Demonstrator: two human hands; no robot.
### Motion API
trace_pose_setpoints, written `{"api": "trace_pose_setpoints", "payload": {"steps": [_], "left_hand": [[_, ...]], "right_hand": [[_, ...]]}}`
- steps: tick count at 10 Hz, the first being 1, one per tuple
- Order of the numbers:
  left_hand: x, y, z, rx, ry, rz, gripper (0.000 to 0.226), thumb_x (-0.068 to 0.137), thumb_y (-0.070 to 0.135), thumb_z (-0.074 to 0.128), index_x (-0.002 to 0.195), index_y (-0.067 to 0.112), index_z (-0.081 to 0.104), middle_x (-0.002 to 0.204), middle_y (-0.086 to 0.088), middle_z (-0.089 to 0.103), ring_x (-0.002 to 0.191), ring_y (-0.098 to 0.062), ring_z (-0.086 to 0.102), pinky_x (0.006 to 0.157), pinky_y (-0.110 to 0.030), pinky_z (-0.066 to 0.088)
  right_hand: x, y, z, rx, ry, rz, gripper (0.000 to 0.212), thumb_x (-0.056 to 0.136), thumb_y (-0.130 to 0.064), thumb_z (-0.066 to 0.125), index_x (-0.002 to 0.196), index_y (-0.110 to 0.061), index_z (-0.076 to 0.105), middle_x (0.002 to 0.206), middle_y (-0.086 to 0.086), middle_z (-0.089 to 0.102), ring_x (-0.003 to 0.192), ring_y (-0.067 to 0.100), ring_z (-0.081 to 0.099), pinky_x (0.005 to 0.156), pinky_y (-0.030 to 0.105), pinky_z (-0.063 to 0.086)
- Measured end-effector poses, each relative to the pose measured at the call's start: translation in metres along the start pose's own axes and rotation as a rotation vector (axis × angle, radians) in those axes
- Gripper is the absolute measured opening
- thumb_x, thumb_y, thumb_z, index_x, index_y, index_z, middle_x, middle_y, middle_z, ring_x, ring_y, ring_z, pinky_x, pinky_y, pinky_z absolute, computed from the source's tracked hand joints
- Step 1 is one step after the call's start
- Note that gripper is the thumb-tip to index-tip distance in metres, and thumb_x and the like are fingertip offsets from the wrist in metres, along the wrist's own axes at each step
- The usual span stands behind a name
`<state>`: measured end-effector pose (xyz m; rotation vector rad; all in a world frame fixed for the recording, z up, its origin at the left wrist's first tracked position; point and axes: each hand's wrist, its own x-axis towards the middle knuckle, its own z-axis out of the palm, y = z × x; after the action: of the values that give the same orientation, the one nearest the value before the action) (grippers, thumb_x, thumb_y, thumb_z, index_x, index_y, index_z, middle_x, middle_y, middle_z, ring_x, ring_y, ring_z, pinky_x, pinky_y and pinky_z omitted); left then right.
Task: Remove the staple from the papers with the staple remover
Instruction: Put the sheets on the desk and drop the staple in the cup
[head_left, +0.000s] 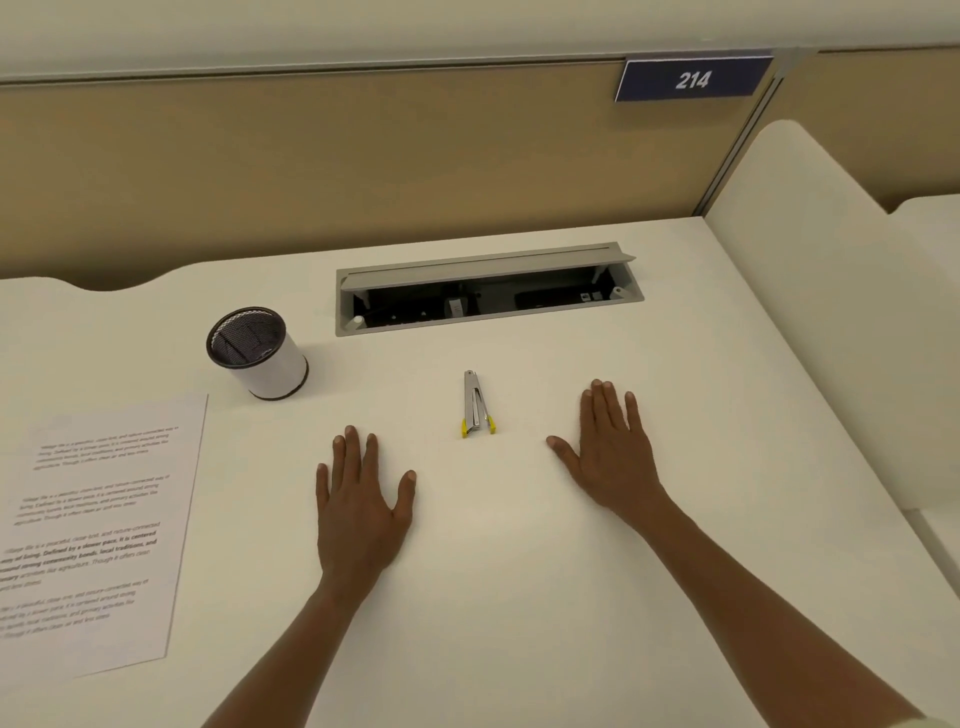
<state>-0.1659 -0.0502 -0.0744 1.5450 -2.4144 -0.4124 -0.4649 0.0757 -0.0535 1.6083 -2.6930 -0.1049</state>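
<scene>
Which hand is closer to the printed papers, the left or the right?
The left hand. It lies flat on the desk between the papers and the staple remover; the right hand lies beyond the remover, farther away.

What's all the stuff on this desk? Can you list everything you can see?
papers: one printed stack or sheet, white with black text, flat at the desk's left edge
pen cup: one, white wall with dark mesh inside, standing behind the papers
staple remover: one, silver with yellow tips, lying between the two hands
cable tray: one, grey, lid up, sunk into the desk at the back
desk: one, white
partition: one, tan, behind the desk
number plate: one, blue, reads 214, top right of the partition
left hand: flat on the desk, palm down, fingers straight
right hand: flat on the desk, palm down, fingers straight
</scene>
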Motion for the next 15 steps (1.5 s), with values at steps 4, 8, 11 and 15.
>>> {"api": "trace_pose_setpoints", "payload": {"steps": [4,8,11,15], "left_hand": [[0.000,-0.001,0.001,0.007,-0.013,-0.001,0.079,0.094,0.062,0.027,0.156,0.012,0.031,0.168,-0.006,0.014,0.156,-0.020,0.006,0.126,-0.045,0.009],[0.000,0.000,0.000,0.012,-0.010,0.002,0.079,0.094,0.062,0.027,0.155,0.011,0.031,0.168,-0.006,0.015,0.156,-0.020,0.007,0.126,-0.045,0.010],[0.001,0.000,0.000,0.011,-0.008,0.002,0.079,0.094,0.061,0.028,0.155,0.011,0.032,0.168,-0.006,0.015,0.156,-0.021,0.008,0.126,-0.045,0.010],[0.000,0.000,0.000,0.007,-0.008,0.002,0.079,0.094,0.062,0.027,0.155,0.011,0.032,0.168,-0.006,0.014,0.156,-0.020,0.008,0.125,-0.045,0.010]], "right_hand": [[-0.010,0.028,-0.006,0.543,0.177,0.322,0.044,0.088,0.011,0.044,0.131,0.004,0.048,0.133,0.020,0.046,0.122,0.038,0.045,0.102,0.044,0.043],[-0.003,0.026,-0.017,0.465,0.122,0.011,0.052,0.085,0.012,0.049,0.136,0.003,0.047,0.139,0.022,0.045,0.130,0.037,0.044,0.102,0.051,0.045],[-0.001,0.052,-0.021,0.304,-0.045,-0.226,0.039,0.090,0.005,0.042,0.126,-0.006,0.053,0.118,0.001,0.052,0.109,0.023,0.053,0.083,0.040,0.053],[-0.001,0.054,-0.041,0.530,-0.172,-0.070,0.018,0.099,-0.043,0.043,0.103,-0.036,0.059,0.105,-0.015,0.057,0.098,0.006,0.055,0.087,0.034,0.042]]}}
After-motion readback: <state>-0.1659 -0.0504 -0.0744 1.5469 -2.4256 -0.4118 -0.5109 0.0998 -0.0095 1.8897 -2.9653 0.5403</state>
